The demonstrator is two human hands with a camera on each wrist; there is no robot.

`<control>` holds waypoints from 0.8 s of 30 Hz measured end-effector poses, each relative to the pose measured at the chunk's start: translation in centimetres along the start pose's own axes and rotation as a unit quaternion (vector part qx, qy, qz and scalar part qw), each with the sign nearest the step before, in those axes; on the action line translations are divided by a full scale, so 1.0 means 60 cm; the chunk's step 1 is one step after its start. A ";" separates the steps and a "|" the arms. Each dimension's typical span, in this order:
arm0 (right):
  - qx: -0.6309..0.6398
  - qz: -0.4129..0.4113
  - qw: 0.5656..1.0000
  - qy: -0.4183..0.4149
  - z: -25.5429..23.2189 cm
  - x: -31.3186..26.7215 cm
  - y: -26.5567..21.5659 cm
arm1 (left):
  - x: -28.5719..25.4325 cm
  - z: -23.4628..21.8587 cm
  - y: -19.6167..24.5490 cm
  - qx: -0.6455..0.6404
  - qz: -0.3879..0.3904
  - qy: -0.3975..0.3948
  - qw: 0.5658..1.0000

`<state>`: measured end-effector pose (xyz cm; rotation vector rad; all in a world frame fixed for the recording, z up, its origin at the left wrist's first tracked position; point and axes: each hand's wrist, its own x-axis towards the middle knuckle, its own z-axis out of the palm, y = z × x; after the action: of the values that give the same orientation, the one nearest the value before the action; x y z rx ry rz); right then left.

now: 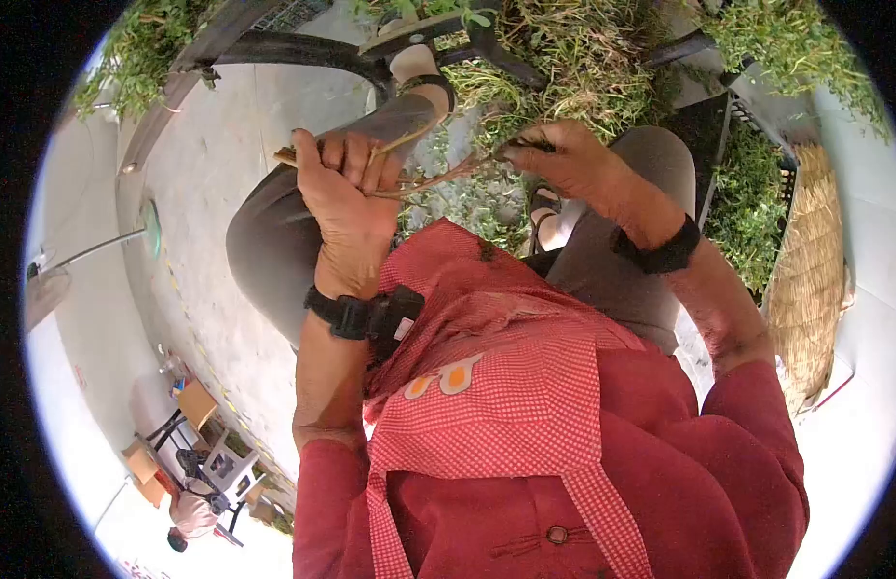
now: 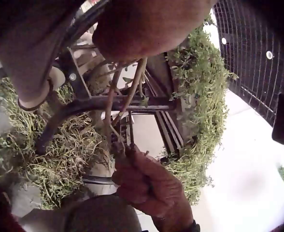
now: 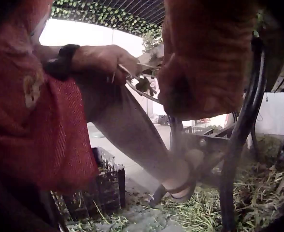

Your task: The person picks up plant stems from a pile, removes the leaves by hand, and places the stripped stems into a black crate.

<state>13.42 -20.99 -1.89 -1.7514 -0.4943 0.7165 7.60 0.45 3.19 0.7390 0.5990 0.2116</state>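
Observation:
A few thin brownish plant stems (image 1: 438, 179) stretch between the two hands, above the lap. My left hand (image 1: 350, 198) curls its fingers round them, and cut-looking ends stick out past the thumb side. At the other end, my right hand (image 1: 575, 166) pinches the stems between thumb and fingers; its fingertips look dark. Seen in the left wrist view, the stems (image 2: 125, 92) run down from the left hand (image 2: 151, 29) to the right hand (image 2: 154, 186). The right wrist view shows a small leaf on the stems (image 3: 141, 91) near the left hand (image 3: 106, 63).
Cut greenery lies in a heap (image 1: 593, 68) on the floor ahead of the feet. Beyond the knees stands a dark metal frame (image 1: 294, 50) bearing more greenery. A black crate (image 1: 787, 183) with leafy plants and a straw bundle (image 1: 810, 280) stand at right. Another person (image 1: 192, 507) is far left.

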 end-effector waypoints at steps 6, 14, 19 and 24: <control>0.041 0.178 0.980 -0.083 0.020 0.004 0.011 | 0.003 -0.015 0.003 -0.013 -0.028 -0.081 0.996; 0.140 0.152 0.978 -0.041 0.011 -0.008 -0.006 | 0.007 -0.013 -0.002 -0.083 -0.089 -0.143 0.982; 0.106 0.132 0.986 -0.013 -0.002 -0.013 0.001 | 0.000 0.002 -0.009 -0.064 -0.093 -0.182 0.977; -0.272 -0.170 0.920 0.226 -0.026 0.007 0.071 | -0.004 -0.014 -0.003 -0.054 -0.172 -0.229 0.957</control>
<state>14.67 -23.08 -5.78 -2.1852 -0.6932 -0.1021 6.94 0.70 2.67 0.5413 0.2613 -0.2451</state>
